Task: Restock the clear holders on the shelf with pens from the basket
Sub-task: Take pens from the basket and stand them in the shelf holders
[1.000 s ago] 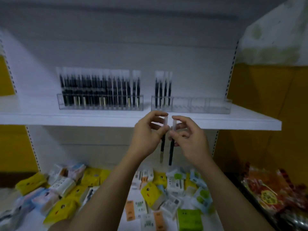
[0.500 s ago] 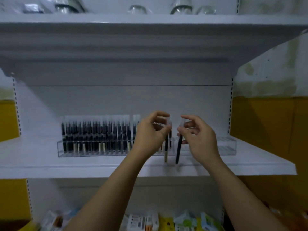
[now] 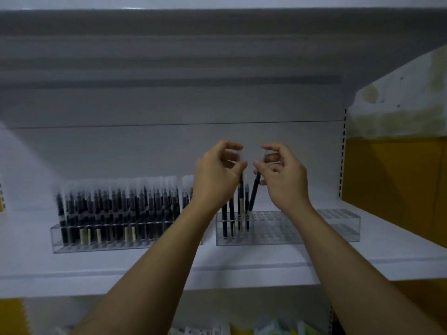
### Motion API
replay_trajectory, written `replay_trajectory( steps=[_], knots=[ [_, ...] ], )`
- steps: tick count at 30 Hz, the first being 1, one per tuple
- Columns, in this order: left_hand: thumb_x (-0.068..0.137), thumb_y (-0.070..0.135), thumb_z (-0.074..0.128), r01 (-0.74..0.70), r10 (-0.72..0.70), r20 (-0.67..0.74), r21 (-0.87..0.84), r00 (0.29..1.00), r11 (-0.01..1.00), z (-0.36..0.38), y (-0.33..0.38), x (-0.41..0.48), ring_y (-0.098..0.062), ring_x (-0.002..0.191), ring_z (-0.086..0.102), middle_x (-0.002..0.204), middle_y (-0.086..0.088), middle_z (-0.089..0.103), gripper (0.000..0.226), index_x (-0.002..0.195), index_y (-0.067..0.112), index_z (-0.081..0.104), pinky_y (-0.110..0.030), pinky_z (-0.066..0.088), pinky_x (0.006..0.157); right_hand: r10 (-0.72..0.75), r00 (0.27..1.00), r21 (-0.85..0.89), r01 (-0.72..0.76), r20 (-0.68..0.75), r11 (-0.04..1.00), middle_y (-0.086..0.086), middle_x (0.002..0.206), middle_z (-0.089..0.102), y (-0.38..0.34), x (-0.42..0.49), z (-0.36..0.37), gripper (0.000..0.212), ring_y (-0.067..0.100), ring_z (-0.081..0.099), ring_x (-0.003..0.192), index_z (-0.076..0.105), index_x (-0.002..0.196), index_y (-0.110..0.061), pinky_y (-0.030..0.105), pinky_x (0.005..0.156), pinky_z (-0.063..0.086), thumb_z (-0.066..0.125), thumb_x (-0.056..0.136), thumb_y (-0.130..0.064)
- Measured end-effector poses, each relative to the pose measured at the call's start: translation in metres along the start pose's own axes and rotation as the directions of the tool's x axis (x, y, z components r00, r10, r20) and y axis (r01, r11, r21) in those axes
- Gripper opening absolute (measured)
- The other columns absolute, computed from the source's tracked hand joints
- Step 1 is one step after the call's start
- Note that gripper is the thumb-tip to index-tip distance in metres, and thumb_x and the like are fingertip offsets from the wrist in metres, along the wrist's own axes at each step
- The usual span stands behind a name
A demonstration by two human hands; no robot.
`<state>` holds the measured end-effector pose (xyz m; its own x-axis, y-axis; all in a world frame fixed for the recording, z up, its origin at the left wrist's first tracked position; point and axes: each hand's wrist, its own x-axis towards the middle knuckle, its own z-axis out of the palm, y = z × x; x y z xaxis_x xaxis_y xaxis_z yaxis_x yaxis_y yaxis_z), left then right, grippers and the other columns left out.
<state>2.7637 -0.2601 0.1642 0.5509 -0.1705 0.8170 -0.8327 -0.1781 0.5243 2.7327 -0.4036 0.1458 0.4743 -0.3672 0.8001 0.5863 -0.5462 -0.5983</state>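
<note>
Two clear holders stand on the white shelf [image 3: 266, 267]. The left holder [image 3: 72, 240] is packed with several black pens with frosted caps. The right holder [image 3: 302, 228] carries only a few pens at its left end. My left hand [image 3: 216, 176] pinches the cap end of a black pen [image 3: 240, 194] held upright over that left end. My right hand [image 3: 283, 177] pinches a second black pen [image 3: 254, 193], tilted, its lower tip at the top of the right holder beside the standing pens. The basket is out of view.
An upper shelf [image 3: 217, 44] overhangs the hands. A slotted upright [image 3: 342, 153] and a yellow wall [image 3: 396, 201] bound the right side. Packets [image 3: 254, 328] show on the shelf below. Most slots of the right holder are unfilled.
Both hands rose with their pens from below the shelf edge to above the right holder, and the view tilted up. The right pen's tip now meets the holder.
</note>
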Motion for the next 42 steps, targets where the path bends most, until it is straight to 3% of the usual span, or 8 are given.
replay_trajectory(
  steps=[7,13,16,21,30,35,39,42],
  knots=[
    [0.087,0.026,0.071,0.025,-0.023,-0.025,0.062,0.999,0.998,0.008,-0.018,0.006,0.003,0.078,0.062,0.088,0.012,0.065,0.022,0.105,0.031,0.060,-0.011,0.047,0.062,0.059,0.998,-0.033,-0.058,0.030,0.998,-0.003,0.087,0.060,0.024,0.003,0.005,0.026,0.022,0.067,0.080,0.060,0.106,-0.031,0.046,0.070,0.059,0.071,0.086,-0.020],
    [0.088,0.027,0.069,0.016,-0.014,-0.024,0.103,1.000,0.995,0.006,-0.023,0.007,0.005,0.078,0.061,0.087,0.015,0.062,0.023,0.108,0.030,0.059,-0.013,0.047,0.061,-0.020,0.984,-0.212,0.057,0.175,0.976,-0.012,0.091,0.062,0.033,-0.015,0.006,0.035,0.003,0.062,0.079,0.060,0.118,-0.039,0.028,0.074,0.056,0.068,0.088,-0.022],
    [0.088,0.027,0.068,0.022,-0.019,-0.025,0.109,0.999,0.994,0.004,-0.024,0.007,0.006,0.078,0.060,0.086,0.017,0.060,0.023,0.109,0.030,0.059,-0.009,0.043,0.060,-0.068,0.959,-0.328,0.161,0.276,0.931,-0.019,0.091,0.057,0.034,-0.022,-0.001,0.050,0.000,0.059,0.080,0.044,0.133,-0.049,0.027,0.073,0.053,0.061,0.092,-0.025],
    [0.089,0.026,0.067,0.009,-0.007,-0.020,0.143,1.000,0.990,0.007,-0.023,0.009,0.000,0.083,0.062,0.092,0.010,0.064,0.025,0.113,0.027,0.060,-0.018,0.050,0.068,0.041,0.883,-0.469,0.209,0.468,0.858,-0.020,0.090,0.058,0.027,-0.018,-0.011,0.070,0.006,0.061,0.079,0.012,0.135,-0.068,0.033,0.075,0.055,0.055,0.094,-0.031],
    [0.090,0.027,0.067,0.003,-0.003,0.004,0.133,1.000,0.991,0.011,-0.019,0.007,0.005,0.076,0.062,0.086,0.014,0.063,0.021,0.109,0.030,0.061,-0.007,0.045,0.060,0.066,0.844,-0.498,0.250,0.533,0.830,-0.015,0.095,0.060,0.017,-0.001,-0.023,0.058,0.007,0.060,0.083,0.023,0.137,-0.061,0.027,0.072,0.049,0.052,0.096,-0.031],
    [0.092,0.025,0.063,0.000,-0.002,0.010,0.166,1.000,0.986,0.010,-0.012,0.006,0.009,0.071,0.059,0.075,0.020,0.059,0.014,0.106,0.029,0.061,-0.003,0.039,0.056,0.077,0.853,-0.494,0.222,0.516,0.841,-0.012,0.107,0.059,0.018,0.009,-0.018,0.045,0.003,0.059,0.083,0.042,0.136,-0.046,0.029,0.079,0.050,0.053,0.096,-0.030],
    [0.093,0.025,0.062,0.015,-0.016,0.008,0.157,1.000,0.988,0.010,-0.010,0.002,0.005,0.072,0.060,0.083,0.016,0.063,0.015,0.108,0.028,0.061,-0.010,0.043,0.059,0.120,0.836,-0.452,0.164,0.535,0.877,-0.013,0.107,0.057,0.023,0.002,-0.015,0.047,-0.001,0.058,0.080,0.040,0.137,-0.049,0.016,0.067,0.044,0.055,0.095,-0.033],
    [0.092,0.028,0.062,0.021,-0.023,0.004,0.203,1.000,0.979,0.011,-0.012,0.002,-0.004,0.068,0.063,0.090,0.012,0.066,0.015,0.107,0.029,0.060,-0.028,0.054,0.066,0.133,0.840,-0.449,0.142,0.527,0.882,-0.014,0.105,0.056,0.028,-0.010,-0.019,0.060,0.000,0.058,0.083,0.025,0.140,-0.057,0.018,0.070,0.044,0.056,0.095,-0.032]
  ],
)
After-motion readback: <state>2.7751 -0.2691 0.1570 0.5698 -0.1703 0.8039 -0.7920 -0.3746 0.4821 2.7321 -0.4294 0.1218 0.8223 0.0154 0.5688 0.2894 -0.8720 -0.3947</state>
